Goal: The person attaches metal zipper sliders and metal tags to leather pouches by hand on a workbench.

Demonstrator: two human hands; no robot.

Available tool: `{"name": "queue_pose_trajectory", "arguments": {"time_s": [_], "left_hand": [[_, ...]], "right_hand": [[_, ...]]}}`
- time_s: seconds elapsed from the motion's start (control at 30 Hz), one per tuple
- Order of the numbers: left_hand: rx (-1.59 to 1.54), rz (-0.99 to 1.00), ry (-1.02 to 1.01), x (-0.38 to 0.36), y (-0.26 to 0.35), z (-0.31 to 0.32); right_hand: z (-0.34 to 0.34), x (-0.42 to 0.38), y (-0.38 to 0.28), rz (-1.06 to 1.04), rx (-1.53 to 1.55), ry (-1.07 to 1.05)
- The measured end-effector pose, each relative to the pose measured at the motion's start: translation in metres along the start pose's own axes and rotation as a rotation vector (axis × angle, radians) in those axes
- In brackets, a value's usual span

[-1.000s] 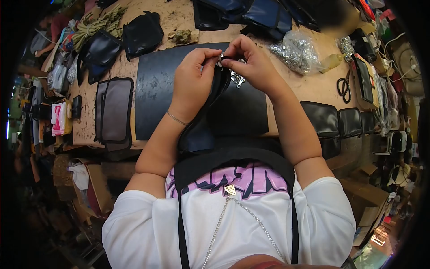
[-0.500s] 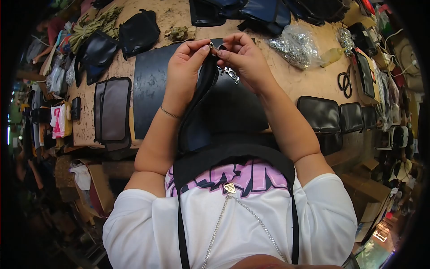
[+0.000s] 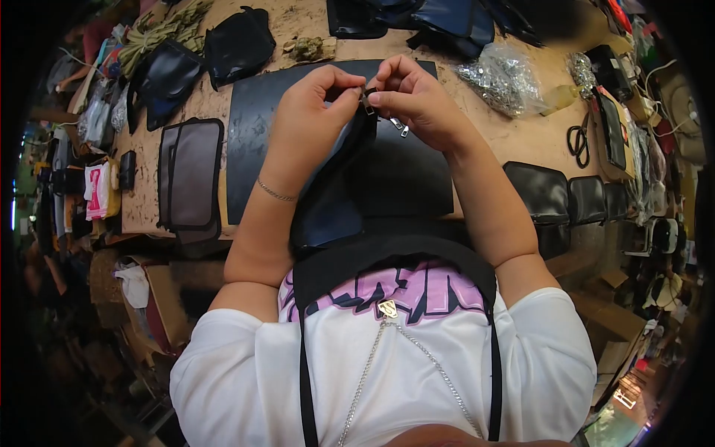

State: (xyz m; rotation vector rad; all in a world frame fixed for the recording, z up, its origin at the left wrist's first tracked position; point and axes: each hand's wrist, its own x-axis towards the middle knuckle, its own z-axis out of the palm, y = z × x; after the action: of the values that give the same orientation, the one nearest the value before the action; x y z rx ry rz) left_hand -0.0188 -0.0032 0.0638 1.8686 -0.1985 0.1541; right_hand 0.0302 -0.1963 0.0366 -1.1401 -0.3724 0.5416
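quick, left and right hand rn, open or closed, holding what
Left hand: closed, pinching the end of the black zipper tape.
Right hand: closed, holding metal zipper sliders.

Head-worn view, facing forward and steeply downward through a wide, round-edged field. The wearer's white short-sleeved cloth shirt (image 3: 406, 380) fills the near foreground; the bare left hand (image 3: 316, 108) and bare right hand (image 3: 415, 103) lie farther off, over a light-brown flat worktable (image 3: 514, 138).
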Motion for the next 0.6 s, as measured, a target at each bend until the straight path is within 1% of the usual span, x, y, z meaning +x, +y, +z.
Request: {"name": "queue_pose_trajectory", "arguments": {"time_s": [0.1, 0.2, 0.3, 0.4, 0.5, 0.6], "left_hand": [[0.096, 0.117, 0.050, 0.000, 0.002, 0.006], [0.159, 0.158, 0.077, 0.000, 0.004, 0.009], [0.319, 0.174, 0.061, -0.003, 0.009, 0.010], [0.258, 0.264, 0.115, 0.000, -0.002, 0.013], [-0.070, 0.107, 0.070, 0.001, -0.009, 0.019], [-0.178, 0.035, 0.051, 0.001, -0.009, 0.021]], "right_hand": [[0.001, -0.002, -0.002, -0.054, -0.090, 0.024], [0.003, -0.003, 0.001, -0.106, -0.116, 0.065], [0.004, -0.004, 0.006, -0.163, -0.172, 0.101], [0.004, -0.003, 0.011, -0.250, -0.268, 0.175], [0.005, -0.006, 0.013, -0.310, -0.387, 0.258], [0.005, -0.008, 0.016, -0.336, -0.446, 0.308]]}}
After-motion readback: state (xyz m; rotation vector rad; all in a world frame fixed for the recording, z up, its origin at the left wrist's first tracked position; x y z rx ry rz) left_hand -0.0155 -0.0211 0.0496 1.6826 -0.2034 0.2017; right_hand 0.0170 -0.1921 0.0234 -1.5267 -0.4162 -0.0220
